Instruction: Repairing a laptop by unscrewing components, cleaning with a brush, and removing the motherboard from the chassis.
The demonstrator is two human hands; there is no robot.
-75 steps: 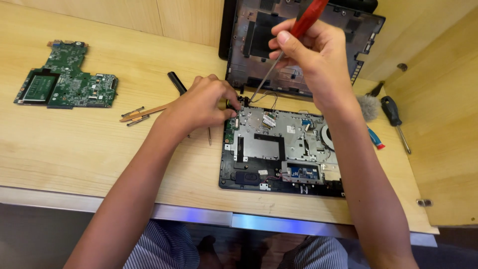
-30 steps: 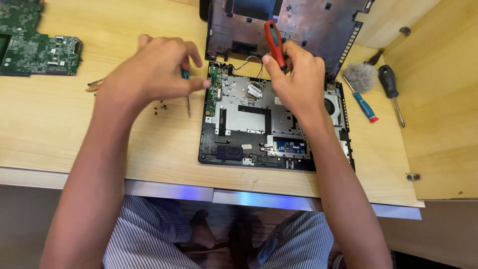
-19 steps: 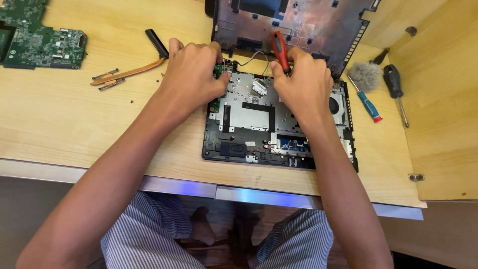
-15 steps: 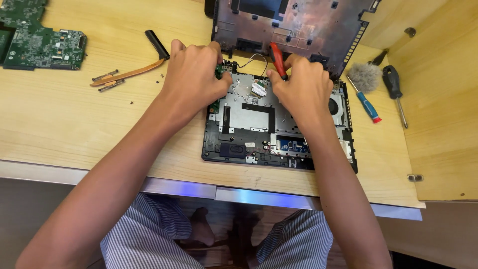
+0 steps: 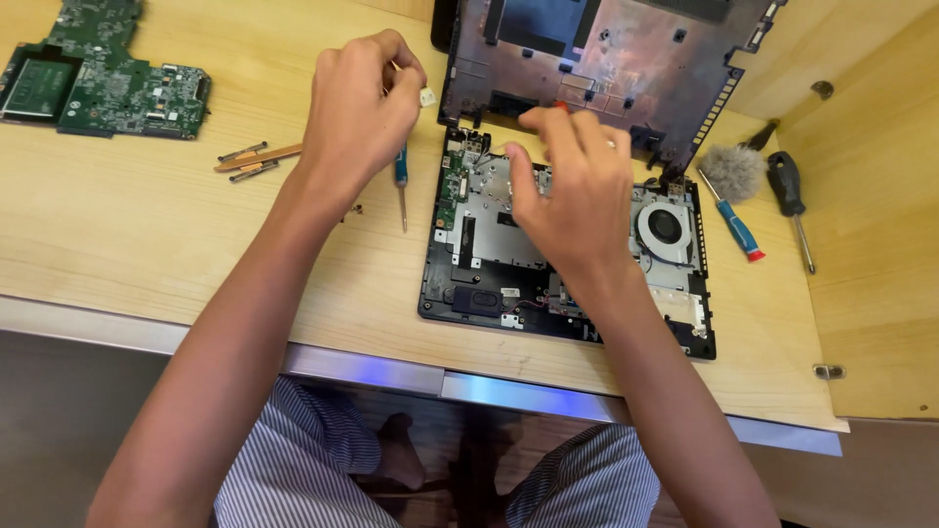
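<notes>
An opened laptop base (image 5: 489, 284) lies on the wooden desk, with its fan (image 5: 666, 225) at the right. My right hand (image 5: 572, 191) rests over the middle of the base, fingers closed round a red-handled screwdriver (image 5: 559, 104) of which only a sliver shows. My left hand (image 5: 357, 98) is up and to the left of the base, pinching a small white part (image 5: 427, 96) between its fingertips. A thin blue-handled screwdriver (image 5: 401, 184) lies on the desk just below that hand.
The laptop's dark cover (image 5: 606, 54) stands behind the base. A green circuit board (image 5: 103, 83) and a copper heat pipe (image 5: 256, 156) lie far left. A fluffy brush (image 5: 734, 171), a blue screwdriver (image 5: 736, 223) and a black screwdriver (image 5: 788, 191) lie right, beside a wooden wall (image 5: 871, 215).
My left hand has lifted off the base's upper left corner and moved left, now holding a small white part. My right hand has slid down over the base, hiding most of the red screwdriver.
</notes>
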